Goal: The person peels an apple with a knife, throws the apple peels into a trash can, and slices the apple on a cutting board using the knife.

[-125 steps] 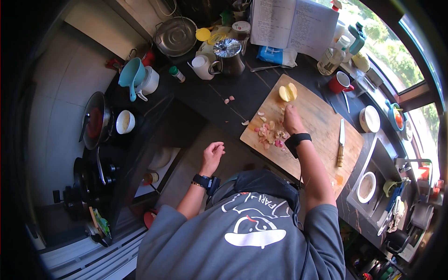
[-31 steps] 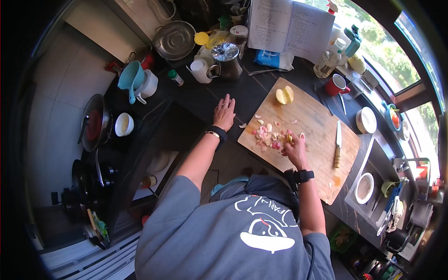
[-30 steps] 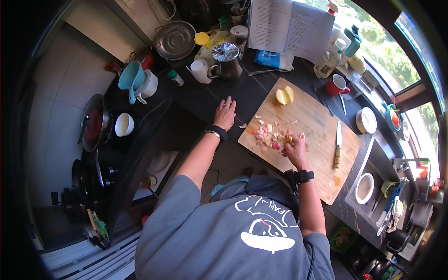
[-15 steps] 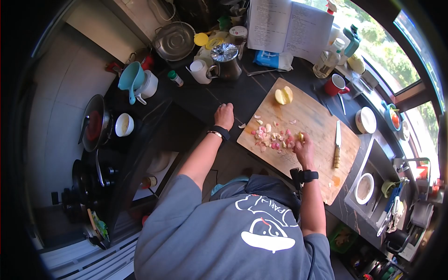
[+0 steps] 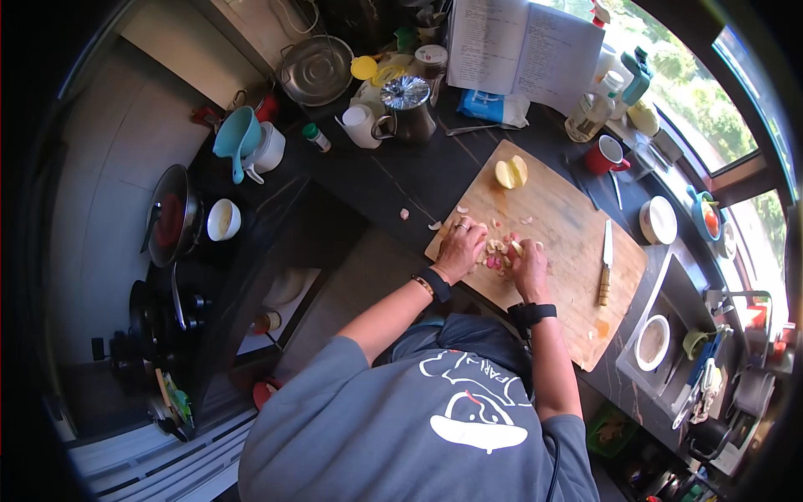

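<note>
On the wooden cutting board [image 5: 569, 251] lies a small pile of pale and pink garlic cloves and bits of skin [image 5: 495, 249]. My left hand [image 5: 460, 253] rests over the left side of the pile with fingers curled down; what is under them is hidden. To the right of the pile, my right hand [image 5: 529, 269] has its fingers pinched together around a pale garlic clove [image 5: 516, 248], only partly visible. A cut apple [image 5: 511, 172] sits near the board's far corner. The knife [image 5: 606, 263] lies on the right part of the board, apart from both hands.
A pinkish scrap [image 5: 405, 214] lies on the dark counter left of the board. Behind stand a metal pot with foil [image 5: 406, 109], a white cup [image 5: 360, 127] and an open book [image 5: 523, 50]. A red mug [image 5: 604, 154] and sink [image 5: 669, 322] are on the right.
My left hand has moved from above the dark counter right and down onto the pile. A pinkish scrap now shows on the counter near its former place. My right hand has shifted slightly left.
</note>
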Demonstrator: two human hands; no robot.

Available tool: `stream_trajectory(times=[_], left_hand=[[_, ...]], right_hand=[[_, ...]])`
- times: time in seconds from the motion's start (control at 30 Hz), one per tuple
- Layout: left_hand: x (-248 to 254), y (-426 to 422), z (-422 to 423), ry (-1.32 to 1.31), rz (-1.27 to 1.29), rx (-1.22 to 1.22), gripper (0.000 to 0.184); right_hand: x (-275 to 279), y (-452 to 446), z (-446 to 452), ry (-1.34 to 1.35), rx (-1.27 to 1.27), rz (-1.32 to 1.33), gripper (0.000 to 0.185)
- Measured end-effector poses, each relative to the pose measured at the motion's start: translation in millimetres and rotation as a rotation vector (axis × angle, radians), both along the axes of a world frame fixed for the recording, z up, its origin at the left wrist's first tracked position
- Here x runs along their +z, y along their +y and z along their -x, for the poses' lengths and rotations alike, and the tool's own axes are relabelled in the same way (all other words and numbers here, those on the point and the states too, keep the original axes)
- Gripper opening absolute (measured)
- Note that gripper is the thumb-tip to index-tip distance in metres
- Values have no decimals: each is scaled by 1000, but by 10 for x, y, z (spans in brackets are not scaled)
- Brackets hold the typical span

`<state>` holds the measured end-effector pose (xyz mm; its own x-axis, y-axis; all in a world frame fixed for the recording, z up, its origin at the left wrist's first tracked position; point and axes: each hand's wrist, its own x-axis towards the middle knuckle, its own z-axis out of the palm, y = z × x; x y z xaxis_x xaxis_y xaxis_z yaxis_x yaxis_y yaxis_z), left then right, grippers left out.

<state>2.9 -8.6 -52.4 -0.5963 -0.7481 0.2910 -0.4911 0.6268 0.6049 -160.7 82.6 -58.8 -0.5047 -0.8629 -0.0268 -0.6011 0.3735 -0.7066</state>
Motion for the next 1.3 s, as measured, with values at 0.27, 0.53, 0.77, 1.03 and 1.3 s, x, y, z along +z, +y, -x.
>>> stream_trajectory(times=[0.27,0.53,0.77,1.03,1.3], left_hand=[[-214,-40,-375,-82,-87,2,124],[-206,39,-90,-307,-220,108,133],[-497,268,146,-190,-15,-54,126],[-274,-44,85,-71,-59,-33,131],[-298,2,114,23,-151,-231,127]], right_hand=[[173,146,403,155,-157,73,44],[-175,8,465,176,-184,-63,33],[-282,-270,-217,48,89,76,26],[-55,-576,274,278,-16,138,29],[27,-553,-112,177,314,-69,17]])
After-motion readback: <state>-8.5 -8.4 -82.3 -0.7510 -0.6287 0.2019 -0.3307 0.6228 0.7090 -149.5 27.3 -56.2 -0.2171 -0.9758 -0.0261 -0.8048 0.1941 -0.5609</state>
